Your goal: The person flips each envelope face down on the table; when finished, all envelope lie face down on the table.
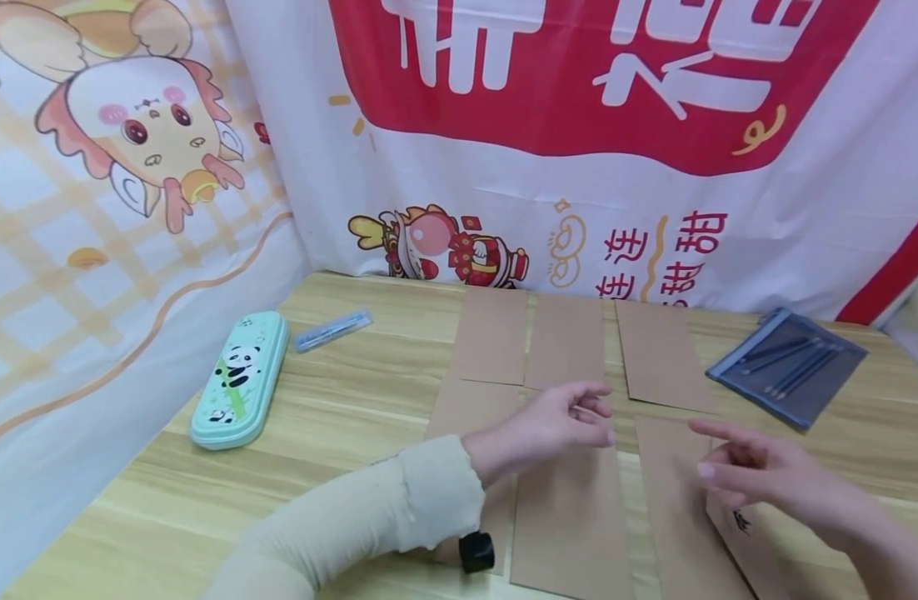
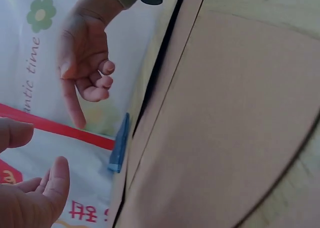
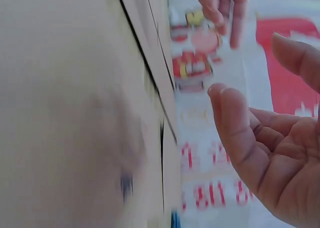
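My left hand (image 1: 552, 421) is raised over the brown kraft-paper rectangles, its fingers loosely bent and holding nothing. Below it lies a long kraft-paper piece (image 1: 571, 525). To the right, my right hand (image 1: 774, 475) hovers with index finger stretched out, also holding nothing. Under that hand is another kraft-paper piece (image 1: 669, 492), and a further piece with black writing (image 1: 740, 521) overlaps its right side. Both wrist views show the hands apart from the paper, with bare space between thumb and fingers of the right hand (image 3: 280, 153).
Three more kraft-paper pieces, one of them at the back right (image 1: 665, 354), lie along the table's far side. A mint panda pencil case (image 1: 241, 379) and a slim blue clear case (image 1: 333, 330) are at left. At right lies a dark translucent zip pouch (image 1: 792, 367) holding pencils.
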Available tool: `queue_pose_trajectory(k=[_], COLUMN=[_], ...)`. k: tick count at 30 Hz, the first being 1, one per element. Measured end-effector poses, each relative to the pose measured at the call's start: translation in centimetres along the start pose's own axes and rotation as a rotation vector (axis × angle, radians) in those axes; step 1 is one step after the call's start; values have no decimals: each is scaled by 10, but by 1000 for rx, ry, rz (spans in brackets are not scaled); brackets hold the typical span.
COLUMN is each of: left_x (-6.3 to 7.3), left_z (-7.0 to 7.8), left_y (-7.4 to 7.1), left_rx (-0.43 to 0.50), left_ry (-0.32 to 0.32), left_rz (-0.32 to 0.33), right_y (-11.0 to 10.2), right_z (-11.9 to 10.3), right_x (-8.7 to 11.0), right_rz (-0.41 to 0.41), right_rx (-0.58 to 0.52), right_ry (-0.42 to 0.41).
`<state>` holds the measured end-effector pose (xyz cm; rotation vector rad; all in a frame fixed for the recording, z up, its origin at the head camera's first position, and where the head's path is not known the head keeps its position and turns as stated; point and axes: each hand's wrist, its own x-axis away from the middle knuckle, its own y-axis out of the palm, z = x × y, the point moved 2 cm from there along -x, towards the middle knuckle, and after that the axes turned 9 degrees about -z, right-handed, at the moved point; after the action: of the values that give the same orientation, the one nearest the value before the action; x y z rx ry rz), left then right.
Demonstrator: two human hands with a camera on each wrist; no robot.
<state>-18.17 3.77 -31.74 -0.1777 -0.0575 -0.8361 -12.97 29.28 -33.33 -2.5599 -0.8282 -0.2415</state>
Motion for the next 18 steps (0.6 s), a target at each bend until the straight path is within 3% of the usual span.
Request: queue_pose_trajectory(k=[2, 4, 9, 13, 18], left_x=[-8, -16, -35, -44, -49], left_z=[-2, -4, -9, -17, -24], left_y=[4, 7, 17, 25, 33], left_rx=[22, 22, 118, 164, 161], left_ry=[10, 13, -32, -64, -120], left_rz=[-20, -51, -86, -76, -51], right_y=[-15, -29, -56, -63, -64], right_z=[12, 25, 49, 59, 66], right_x=[9, 17, 31, 35, 36], right_rz=[29, 4, -194, -289, -351], right_rx=[-24, -93, -365, -514, -602], right_ry=[51, 53, 7, 8, -11])
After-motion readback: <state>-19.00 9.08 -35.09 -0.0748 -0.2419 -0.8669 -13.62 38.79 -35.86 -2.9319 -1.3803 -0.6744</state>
